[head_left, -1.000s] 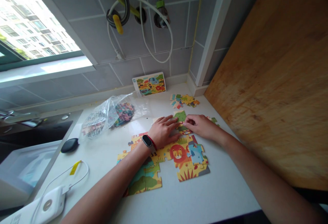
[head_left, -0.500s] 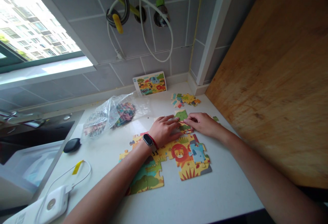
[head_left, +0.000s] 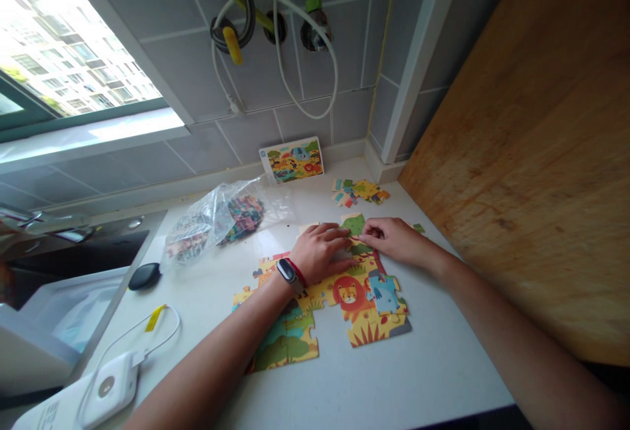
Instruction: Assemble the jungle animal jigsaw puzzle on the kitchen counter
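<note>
A partly joined jigsaw (head_left: 348, 292) with a lion and a blue animal lies on the white counter. My left hand (head_left: 322, 251) rests flat over its upper middle, fingers spread, fingertips at the green tree pieces (head_left: 353, 224). At the right edge of those green pieces is my right hand (head_left: 388, 236), its fingers closed together against a piece's edge. What lies between those fingertips is too small to make out. A loose pile of pieces (head_left: 367, 190) sits behind the hands. The picture card (head_left: 295, 161) leans on the wall.
Clear plastic bags of pieces (head_left: 216, 220) lie at the left back. A black case (head_left: 144, 276), a white device (head_left: 111, 384) with a cable, and a sink (head_left: 73, 253) are further left. A wooden board (head_left: 531, 174) stands on the right.
The whole view has shifted slightly, so everything appears a little further right. Both hands keep nearly the same places at the green pieces.
</note>
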Motion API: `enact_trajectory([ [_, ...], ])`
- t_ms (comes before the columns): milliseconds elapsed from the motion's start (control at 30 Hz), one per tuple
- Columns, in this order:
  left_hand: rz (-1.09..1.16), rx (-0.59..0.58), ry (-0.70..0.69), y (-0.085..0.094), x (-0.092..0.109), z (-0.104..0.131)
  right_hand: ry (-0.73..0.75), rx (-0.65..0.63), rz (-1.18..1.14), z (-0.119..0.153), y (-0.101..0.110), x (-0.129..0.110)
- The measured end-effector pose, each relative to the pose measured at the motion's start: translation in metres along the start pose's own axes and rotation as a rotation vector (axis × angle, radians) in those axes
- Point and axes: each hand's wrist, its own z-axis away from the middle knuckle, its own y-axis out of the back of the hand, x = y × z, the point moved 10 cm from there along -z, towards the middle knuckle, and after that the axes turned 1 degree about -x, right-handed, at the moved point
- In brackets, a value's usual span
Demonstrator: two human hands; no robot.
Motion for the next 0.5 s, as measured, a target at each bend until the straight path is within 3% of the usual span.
enact_trajectory([
  [233,0.002,0.017,0.008,0.0026,0.0008,-0.0015,0.015,-0.135,-0.061,0.0058,-0.0070,-0.0016],
  [500,0.016,0.008,0.041,0.0011,-0.0029,-0.0014,0.044,-0.123,-0.042,0.0037,-0.0064,-0.0062],
])
